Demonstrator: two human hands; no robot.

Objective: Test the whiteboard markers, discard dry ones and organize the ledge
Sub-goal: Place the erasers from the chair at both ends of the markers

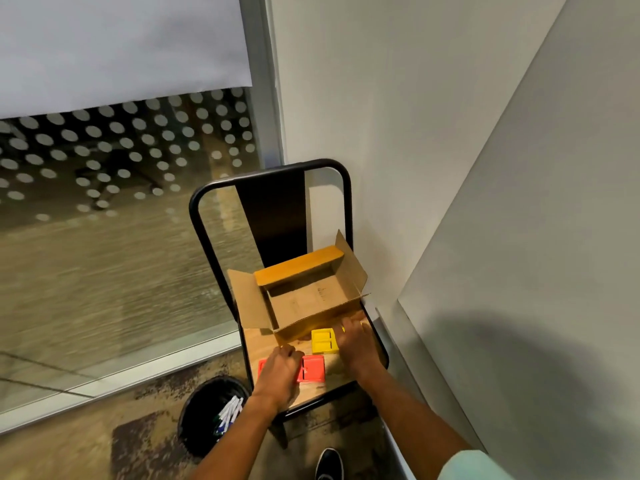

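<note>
On the wooden seat of a black-framed chair (207, 216) stands an open cardboard box (304, 299), empty inside. In front of it lie a yellow plastic holder (323, 340) and a red plastic holder (313, 368). My left hand (278, 374) rests palm down on the red holder's left part, fingers curled over it. My right hand (356, 344) lies against the yellow holder's right side, next to the box's front wall. A black bin (204, 410) on the floor to the left holds several markers (230, 412) with white barrels. The whiteboard (519, 271) fills the right side.
A glass wall with a dot pattern and a lowered blind is on the left. The white wall corner stands behind the chair. My black shoe (329, 464) is on the patterned carpet under the chair's front edge.
</note>
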